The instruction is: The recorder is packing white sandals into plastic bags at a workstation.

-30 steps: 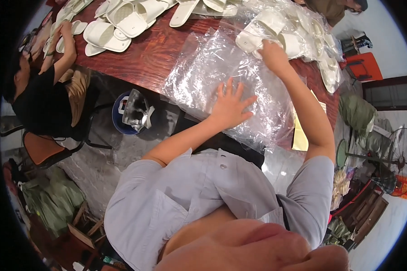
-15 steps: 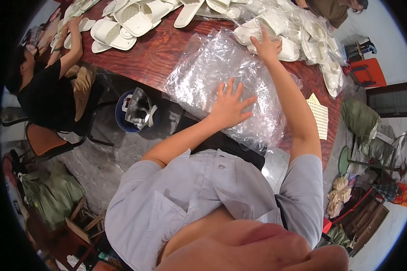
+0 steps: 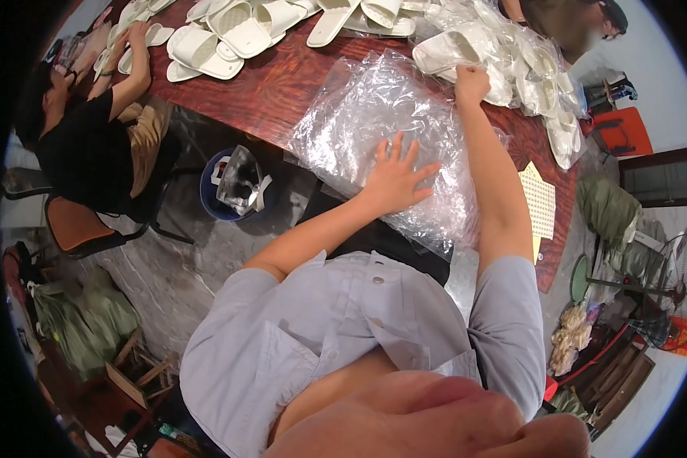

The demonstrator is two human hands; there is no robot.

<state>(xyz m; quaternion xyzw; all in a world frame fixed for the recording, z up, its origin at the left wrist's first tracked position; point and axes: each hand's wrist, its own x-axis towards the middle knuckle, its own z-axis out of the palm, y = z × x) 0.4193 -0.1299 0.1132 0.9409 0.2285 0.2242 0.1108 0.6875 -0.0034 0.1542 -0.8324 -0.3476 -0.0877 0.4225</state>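
My right hand [image 3: 472, 79] has slid toward twelve o'clock and now grasps a bagged white slipper [image 3: 458, 52]; my left hand [image 3: 399, 177] stays flat, fingers spread, on the plastic bags [image 3: 359, 114].

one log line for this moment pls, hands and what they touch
left hand: flat, fingers spread on stack of clear plastic bags | right hand: closed on bagged white foam slipper | surface: reddish wooden table

This looks like a small packing workshop: a long red-brown surface [image 3: 282, 84] carries many white slippers [image 3: 221, 38] and a stack of clear plastic bags [image 3: 374, 130], a seated co-worker [image 3: 84, 145] handles slippers, and sacks [image 3: 84, 320] crowd the concrete floor [image 3: 183, 267].
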